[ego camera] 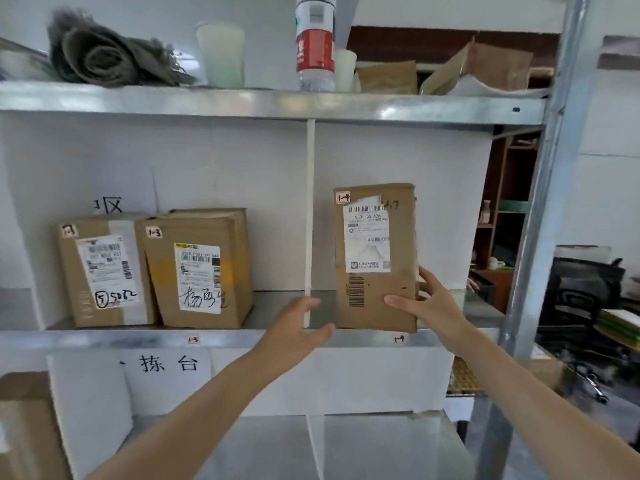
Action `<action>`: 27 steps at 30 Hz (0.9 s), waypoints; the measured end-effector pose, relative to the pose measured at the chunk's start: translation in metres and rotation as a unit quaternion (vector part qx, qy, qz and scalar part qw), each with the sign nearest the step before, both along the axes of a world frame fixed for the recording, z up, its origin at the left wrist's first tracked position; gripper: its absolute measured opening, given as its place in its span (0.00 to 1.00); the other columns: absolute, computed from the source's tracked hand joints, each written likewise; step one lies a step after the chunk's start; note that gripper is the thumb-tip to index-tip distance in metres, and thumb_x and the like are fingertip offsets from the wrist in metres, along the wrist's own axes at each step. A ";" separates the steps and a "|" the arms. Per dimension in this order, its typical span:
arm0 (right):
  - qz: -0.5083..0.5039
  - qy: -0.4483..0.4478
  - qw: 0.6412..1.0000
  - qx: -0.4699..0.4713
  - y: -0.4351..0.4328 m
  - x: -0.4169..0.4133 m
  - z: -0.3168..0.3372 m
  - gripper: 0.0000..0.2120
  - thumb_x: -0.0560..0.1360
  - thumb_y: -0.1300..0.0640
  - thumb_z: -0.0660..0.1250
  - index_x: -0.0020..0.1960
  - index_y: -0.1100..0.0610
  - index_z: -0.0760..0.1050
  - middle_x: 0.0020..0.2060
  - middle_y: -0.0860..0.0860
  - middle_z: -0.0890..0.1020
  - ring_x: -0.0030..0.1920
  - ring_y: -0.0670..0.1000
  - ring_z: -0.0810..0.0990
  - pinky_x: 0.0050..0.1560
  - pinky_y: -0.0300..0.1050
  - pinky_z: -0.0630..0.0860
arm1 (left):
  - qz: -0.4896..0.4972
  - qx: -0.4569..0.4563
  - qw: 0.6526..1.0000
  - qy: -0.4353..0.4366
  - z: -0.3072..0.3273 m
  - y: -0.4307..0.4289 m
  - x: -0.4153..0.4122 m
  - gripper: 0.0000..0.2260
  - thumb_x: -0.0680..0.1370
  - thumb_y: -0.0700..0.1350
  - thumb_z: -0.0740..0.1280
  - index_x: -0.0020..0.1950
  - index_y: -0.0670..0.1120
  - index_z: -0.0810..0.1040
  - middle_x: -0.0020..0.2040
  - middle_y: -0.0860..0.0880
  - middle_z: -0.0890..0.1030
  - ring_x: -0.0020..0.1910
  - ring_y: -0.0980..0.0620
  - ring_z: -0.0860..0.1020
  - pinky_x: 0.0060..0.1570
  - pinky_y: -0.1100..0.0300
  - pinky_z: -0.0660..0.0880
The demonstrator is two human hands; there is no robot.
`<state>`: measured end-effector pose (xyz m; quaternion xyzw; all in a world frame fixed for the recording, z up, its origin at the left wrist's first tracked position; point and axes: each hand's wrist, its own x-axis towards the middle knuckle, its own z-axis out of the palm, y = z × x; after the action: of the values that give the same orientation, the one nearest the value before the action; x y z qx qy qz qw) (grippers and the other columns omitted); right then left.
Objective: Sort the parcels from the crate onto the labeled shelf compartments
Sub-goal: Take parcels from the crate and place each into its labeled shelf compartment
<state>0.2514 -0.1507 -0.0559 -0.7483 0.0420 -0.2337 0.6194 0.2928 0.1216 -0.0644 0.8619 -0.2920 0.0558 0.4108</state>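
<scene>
A tall brown parcel (375,244) marked 1-4 stands upright in the right compartment of the middle shelf (138,337), above the shelf-edge tag 1-4 (399,338). My right hand (431,303) grips its lower right corner, thumb on the front face and fingers round the side. My left hand (299,323) hovers with relaxed fingers just left of the parcel's base, in front of the white divider strip (309,209). In the left compartment, above tag 1-3 (193,339), stand two brown parcels, one marked 1-3 (199,271) and another (104,271) beside it.
The top shelf holds a plastic bottle (315,46), a white cup (221,53), a rolled grey cloth (104,53) and brown packaging. A metal upright (540,237) bounds the shelf on the right, with a black chair (581,292) beyond. A cardboard box (24,427) sits lower left.
</scene>
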 end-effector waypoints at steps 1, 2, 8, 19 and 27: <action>0.004 0.002 1.000 0.001 -0.003 0.006 -0.001 0.53 0.52 0.45 0.84 0.72 0.40 0.65 0.57 0.45 0.80 0.53 0.44 0.81 0.34 0.34 0.79 | 0.006 -0.001 1.000 -0.003 0.001 -0.003 0.004 0.26 0.77 0.55 0.68 0.72 0.52 0.66 0.70 0.55 0.69 0.66 0.58 0.68 0.60 0.65 0.65; 0.012 0.005 1.000 0.000 -0.007 0.012 -0.003 0.52 0.53 0.45 0.85 0.72 0.40 0.65 0.57 0.45 0.80 0.53 0.43 0.82 0.35 0.33 0.79 | 0.011 0.001 1.000 -0.008 0.001 -0.006 0.008 0.26 0.77 0.55 0.68 0.72 0.52 0.66 0.70 0.55 0.70 0.67 0.58 0.68 0.61 0.65 0.66; 0.083 0.021 0.996 -0.026 -0.021 0.042 -0.014 0.49 0.57 0.48 0.85 0.71 0.35 0.64 0.63 0.43 0.78 0.62 0.47 0.79 0.59 0.49 0.80 | 0.037 0.026 0.997 -0.062 -0.014 -0.022 0.023 0.24 0.77 0.53 0.68 0.71 0.52 0.67 0.63 0.55 0.70 0.58 0.58 0.70 0.59 0.65 0.69; 0.088 0.081 0.985 -0.126 -0.014 0.030 -0.023 0.48 0.66 0.41 0.78 0.76 0.34 0.51 0.71 0.35 0.62 0.71 0.43 0.63 0.71 0.53 0.67 | 0.017 -0.009 0.995 -0.093 -0.037 -0.040 0.018 0.13 0.78 0.45 0.66 0.61 0.54 0.69 0.59 0.56 0.70 0.58 0.58 0.71 0.54 0.69 0.70; -0.088 0.072 0.931 -0.347 -0.037 -0.044 -0.048 0.31 0.79 0.59 0.63 0.76 0.43 0.54 0.74 0.40 0.56 0.76 0.49 0.54 0.73 0.43 0.54 | -0.133 0.032 0.983 -0.119 -0.035 -0.094 -0.013 0.15 0.79 0.48 0.64 0.65 0.51 0.68 0.62 0.55 0.70 0.62 0.59 0.68 0.60 0.66 0.65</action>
<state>0.2070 -0.1882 -0.1036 -0.9248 0.0686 -0.2331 0.2929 0.2797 0.0275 -0.0998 0.8153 -0.4525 0.0939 0.3487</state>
